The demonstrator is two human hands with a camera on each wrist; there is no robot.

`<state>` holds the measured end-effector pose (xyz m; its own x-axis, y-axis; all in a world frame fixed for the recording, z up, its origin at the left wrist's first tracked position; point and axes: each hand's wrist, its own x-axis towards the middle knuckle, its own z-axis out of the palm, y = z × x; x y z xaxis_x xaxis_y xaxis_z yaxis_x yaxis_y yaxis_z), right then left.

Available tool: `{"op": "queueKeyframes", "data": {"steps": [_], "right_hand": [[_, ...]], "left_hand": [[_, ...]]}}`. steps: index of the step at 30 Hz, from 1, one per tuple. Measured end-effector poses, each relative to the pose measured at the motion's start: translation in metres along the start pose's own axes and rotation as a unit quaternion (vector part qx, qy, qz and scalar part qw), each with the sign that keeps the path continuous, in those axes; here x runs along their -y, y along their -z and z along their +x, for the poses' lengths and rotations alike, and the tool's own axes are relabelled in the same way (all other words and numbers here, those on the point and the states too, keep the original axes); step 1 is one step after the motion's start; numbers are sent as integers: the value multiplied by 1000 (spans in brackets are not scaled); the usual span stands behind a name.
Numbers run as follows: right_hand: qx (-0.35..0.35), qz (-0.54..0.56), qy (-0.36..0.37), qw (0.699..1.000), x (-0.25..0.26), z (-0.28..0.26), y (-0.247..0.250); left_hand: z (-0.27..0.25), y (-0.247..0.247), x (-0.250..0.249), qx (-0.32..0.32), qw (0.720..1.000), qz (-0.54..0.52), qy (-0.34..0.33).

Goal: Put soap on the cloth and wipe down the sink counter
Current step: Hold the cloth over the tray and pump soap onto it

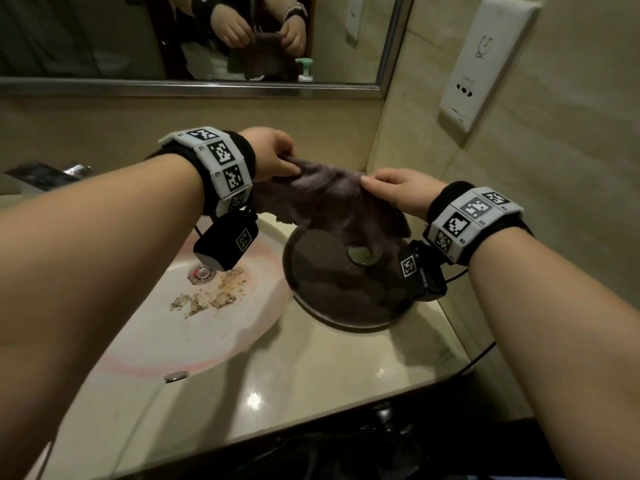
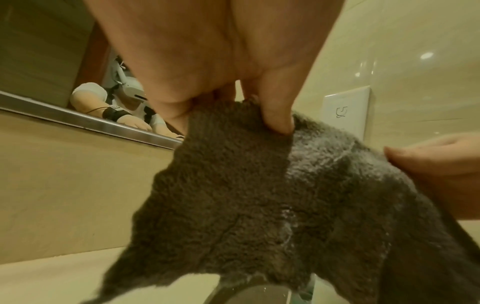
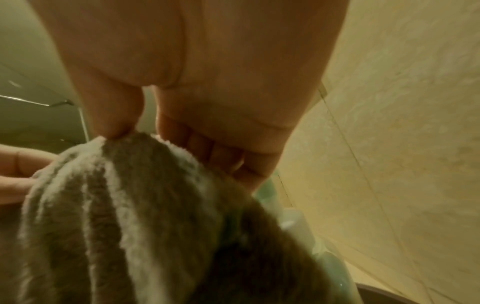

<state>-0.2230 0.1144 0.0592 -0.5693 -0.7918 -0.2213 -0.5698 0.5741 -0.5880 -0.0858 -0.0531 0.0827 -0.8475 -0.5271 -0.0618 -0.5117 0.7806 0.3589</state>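
Note:
A fuzzy grey cloth (image 1: 332, 199) hangs stretched between my two hands above a dark round tray (image 1: 329, 282) on the counter (image 1: 311, 368). My left hand (image 1: 291, 164) pinches its left top edge. My right hand (image 1: 367, 180) pinches the right top edge. In the left wrist view the thumb (image 2: 278, 115) presses into the cloth (image 2: 246, 195), which shows pale wet-looking flecks. The right wrist view has the cloth (image 3: 130, 216) in folds under the pinching fingertips (image 3: 114, 129), with a pale green soap bottle (image 3: 298, 226) partly hidden behind it.
The white sink basin (image 1: 221, 334) lies on the left, with brown stains near its drain (image 1: 201, 273). A faucet (image 1: 45, 174) sits at the far left. The mirror (image 1: 173, 36) reflects a green pump top. On the tiled right wall is a white panel (image 1: 485, 64).

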Motion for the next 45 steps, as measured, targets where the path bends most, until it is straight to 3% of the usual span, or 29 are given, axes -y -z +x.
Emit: {"op": "queueKeyframes", "data": {"steps": [6,11,17,22,29,32,35,40,45], "right_hand": [[83,194,-18,977,1,2,-5],[59,242,-43,968,5,1,-8],[84,151,-32,984,1,-2,-9],[46,138,-23,989,-6,-4,-6],[-47,-28,16,998,-3,-2,-6],[-14,-67,-15,998,-1,-2,-10],[-8,-9,-38,999,-1,-7,-10],[25,-68,2,997,-5,-8,-8],[70,-119,-8,990,-11,-9,-5]], "left_hand": [[1,1,-5,-30,999,14,-12],[1,5,-8,-32,999,15,-24],[-4,7,-8,-35,999,21,-28],[-8,4,-6,-14,998,47,-33],[-11,-4,0,16,997,73,-19],[-12,-9,0,21,997,66,-13],[-12,-13,-1,17,998,54,-7],[-10,-25,4,30,999,35,19],[-11,-30,9,23,1000,18,-3]]}}
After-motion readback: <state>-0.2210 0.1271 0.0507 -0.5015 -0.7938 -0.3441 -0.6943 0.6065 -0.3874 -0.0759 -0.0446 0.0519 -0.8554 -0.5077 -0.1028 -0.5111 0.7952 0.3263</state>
